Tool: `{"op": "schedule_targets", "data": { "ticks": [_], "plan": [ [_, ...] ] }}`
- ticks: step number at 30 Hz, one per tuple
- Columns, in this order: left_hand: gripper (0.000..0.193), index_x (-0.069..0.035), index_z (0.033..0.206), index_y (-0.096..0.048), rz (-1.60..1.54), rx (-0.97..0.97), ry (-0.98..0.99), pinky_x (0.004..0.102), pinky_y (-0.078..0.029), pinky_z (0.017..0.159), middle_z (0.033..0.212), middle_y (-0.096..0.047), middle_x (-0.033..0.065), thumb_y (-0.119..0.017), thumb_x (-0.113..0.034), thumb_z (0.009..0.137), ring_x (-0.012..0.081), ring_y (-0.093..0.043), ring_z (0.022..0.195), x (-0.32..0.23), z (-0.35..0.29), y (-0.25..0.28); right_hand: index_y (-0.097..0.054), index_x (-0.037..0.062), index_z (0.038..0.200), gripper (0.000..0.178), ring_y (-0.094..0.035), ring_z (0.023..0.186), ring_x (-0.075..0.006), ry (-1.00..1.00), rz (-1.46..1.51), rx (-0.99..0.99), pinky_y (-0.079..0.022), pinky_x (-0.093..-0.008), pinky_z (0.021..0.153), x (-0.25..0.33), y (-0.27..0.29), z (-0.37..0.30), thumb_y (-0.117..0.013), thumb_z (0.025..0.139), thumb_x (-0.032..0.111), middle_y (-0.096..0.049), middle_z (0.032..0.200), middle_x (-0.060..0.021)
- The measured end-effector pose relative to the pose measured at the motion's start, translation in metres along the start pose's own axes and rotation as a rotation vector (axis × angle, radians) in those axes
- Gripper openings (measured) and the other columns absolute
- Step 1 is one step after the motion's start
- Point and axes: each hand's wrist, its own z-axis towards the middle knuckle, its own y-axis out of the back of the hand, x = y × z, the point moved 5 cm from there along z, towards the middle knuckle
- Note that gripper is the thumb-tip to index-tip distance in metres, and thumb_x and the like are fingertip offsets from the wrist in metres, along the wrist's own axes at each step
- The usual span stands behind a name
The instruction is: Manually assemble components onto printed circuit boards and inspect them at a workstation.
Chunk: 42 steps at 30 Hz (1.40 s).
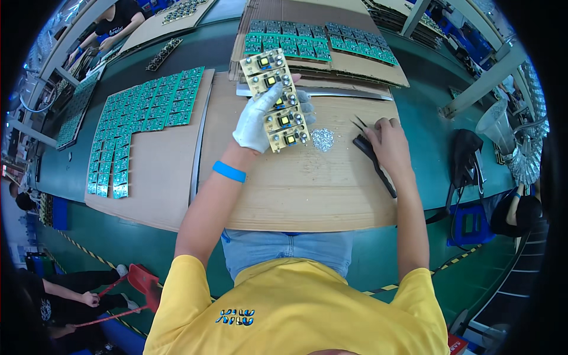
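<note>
My left hand (254, 121), in a pale glove with a blue wristband below it, grips a strip of circuit boards (285, 120) over the cardboard work surface (278, 201). The strip is tilted, component side up, with yellow-topped transformers and small round parts showing. My right hand (387, 142) is bare and closed around a pair of tweezers (358, 123), whose thin tips point up and to the left. Close under that hand a black-handled tool (376, 165) lies slantwise on the cardboard. Between my hands sits a small heap of shiny silvery bits (322, 139).
Rows of green circuit boards (148, 106) cover the cardboard at left; more boards (290, 44) lie on stacked cardboard ahead. A clear plastic funnel-shaped piece (497, 127) and black bag (464, 157) are at right. A person (115, 23) works far left; another holds a red dustpan (142, 281).
</note>
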Motion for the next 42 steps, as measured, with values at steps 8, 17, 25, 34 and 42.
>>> {"op": "schedule_targets", "data": {
  "ticks": [8, 17, 25, 34, 42],
  "plan": [
    [0.051, -0.006, 0.15, -0.045, -0.169, -0.05, 0.015, 0.0519, -0.061, 0.089, 0.114, -0.068, 0.0196, -0.055, -0.03, 0.106, 0.0323, -0.071, 0.102, 0.003, 0.005, 0.018, -0.061, -0.0016, 0.11, 0.017, -0.063, 0.091, -0.0394, 0.062, 0.239, 0.093, -0.052, -0.0414, 0.079, -0.006, -0.015, 0.02, -0.064, 0.098, 0.01, -0.064, 0.104, -0.0192],
    [0.068, -0.01, 0.162, -0.028, -0.119, -0.042, 0.041, 0.0523, -0.059, 0.093, 0.119, -0.066, 0.0237, -0.054, -0.034, 0.103, 0.0364, -0.069, 0.107, 0.005, -0.013, 0.01, -0.066, 0.0017, 0.106, 0.018, -0.065, 0.076, -0.0301, 0.578, 0.6, 0.156, -0.053, -0.0355, 0.068, 0.101, -0.005, 0.044, -0.072, 0.088, 0.003, -0.065, 0.088, -0.0118],
    [0.055, 0.002, 0.144, -0.049, -0.1, -0.26, 0.154, 0.0541, -0.058, 0.093, 0.115, -0.068, 0.0241, -0.051, -0.034, 0.102, 0.0389, -0.069, 0.107, 0.018, -0.022, 0.017, -0.072, 0.006, 0.098, 0.021, -0.066, 0.068, -0.0228, 0.728, 0.485, 0.007, -0.052, -0.0339, 0.056, 0.087, -0.022, 0.026, -0.078, 0.079, 0.001, -0.068, 0.087, -0.0068],
    [0.047, 0.005, 0.133, -0.056, -0.216, -0.358, 0.261, 0.0465, -0.061, 0.087, 0.114, -0.071, 0.0237, -0.042, -0.03, 0.105, 0.0349, -0.072, 0.103, 0.029, -0.024, 0.022, -0.074, 0.0063, 0.096, 0.023, -0.066, 0.063, -0.0204, 0.768, 0.493, -0.03, -0.053, -0.0315, 0.054, 0.088, -0.03, 0.022, -0.082, 0.075, 0.003, -0.068, 0.085, -0.0063],
    [0.046, 0.006, 0.129, -0.058, -0.278, -0.348, 0.247, 0.0465, -0.062, 0.085, 0.11, -0.071, 0.0228, -0.043, -0.03, 0.104, 0.0343, -0.072, 0.099, 0.031, -0.024, 0.024, -0.075, 0.0059, 0.094, 0.024, -0.067, 0.064, -0.0203, 0.754, 0.515, -0.002, -0.054, -0.0318, 0.055, 0.09, -0.033, 0.021, -0.083, 0.072, 0.002, -0.069, 0.084, -0.0057]
  ]
}}
